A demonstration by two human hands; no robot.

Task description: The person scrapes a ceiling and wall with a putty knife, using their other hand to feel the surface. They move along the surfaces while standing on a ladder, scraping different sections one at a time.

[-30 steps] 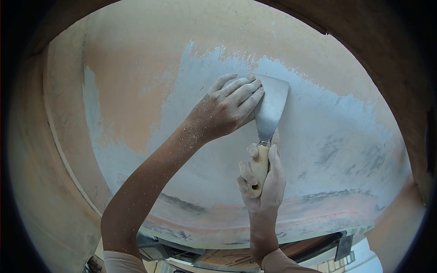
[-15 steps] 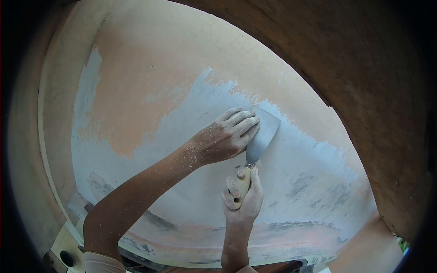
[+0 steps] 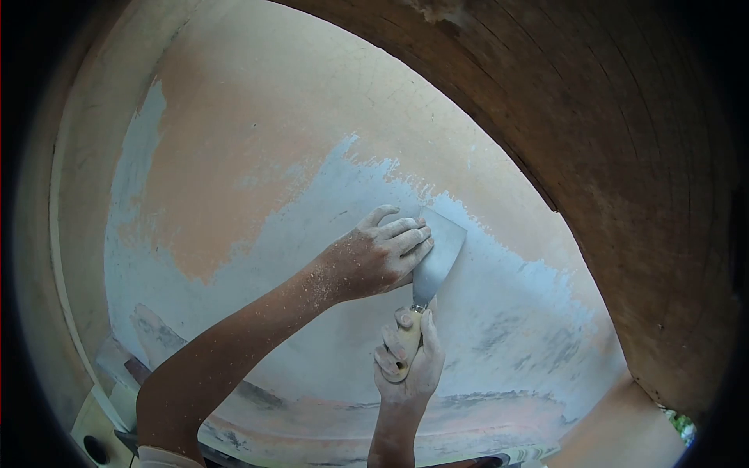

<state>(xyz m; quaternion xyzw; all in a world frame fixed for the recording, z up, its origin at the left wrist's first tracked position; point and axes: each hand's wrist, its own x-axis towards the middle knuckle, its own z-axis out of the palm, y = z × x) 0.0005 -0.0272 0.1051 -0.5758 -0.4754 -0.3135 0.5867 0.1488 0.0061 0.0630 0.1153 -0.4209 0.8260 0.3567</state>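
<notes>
My right hand point(image 3: 409, 366), dusted white, is wrapped round the pale handle of a wide metal putty knife point(image 3: 441, 253). Its blade points up and lies against a curved surface coated in pale blue-grey point(image 3: 312, 226). From the left, my left hand point(image 3: 386, 249) reaches across, fingers extended. Several of its fingertips rest on the blade's left side, while one finger is raised a little apart; its thumb is hidden. White specks cover the left wrist and forearm. Above the blade, the blue-grey coating ends in a ragged edge against beige.
A brown, cracked curved panel point(image 3: 608, 140) borders the surface at the upper right. An orange-tan patch point(image 3: 203, 179) shows at the upper left. Dark smudges and a pinkish band run along the bottom. A pale curved trim strip point(image 3: 56, 218) stands at the far left.
The view has shifted, so the surface, both hands and the putty knife appear lower and slightly further left. One left finger now stands more apart from the others. The right hand's hold is unchanged.
</notes>
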